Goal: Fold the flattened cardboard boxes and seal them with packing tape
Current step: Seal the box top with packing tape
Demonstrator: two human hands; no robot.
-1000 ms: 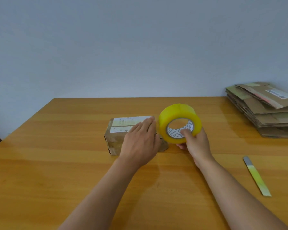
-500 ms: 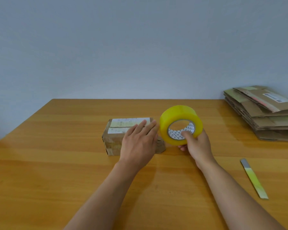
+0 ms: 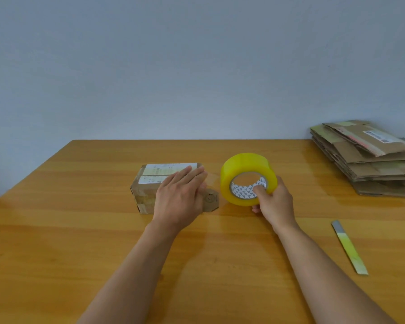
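On table, box (image 3: 150, 183) lengthwise left-right

No text can be read: the white labels (image 3: 166, 170) on the folded box (image 3: 145, 195) and on the flattened stack (image 3: 375, 136) at the table's far right corner are too blurred.

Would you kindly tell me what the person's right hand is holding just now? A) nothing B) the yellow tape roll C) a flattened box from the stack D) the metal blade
B: the right hand grips the yellow tape roll, thumb hooked inside its core, beside the folded box.
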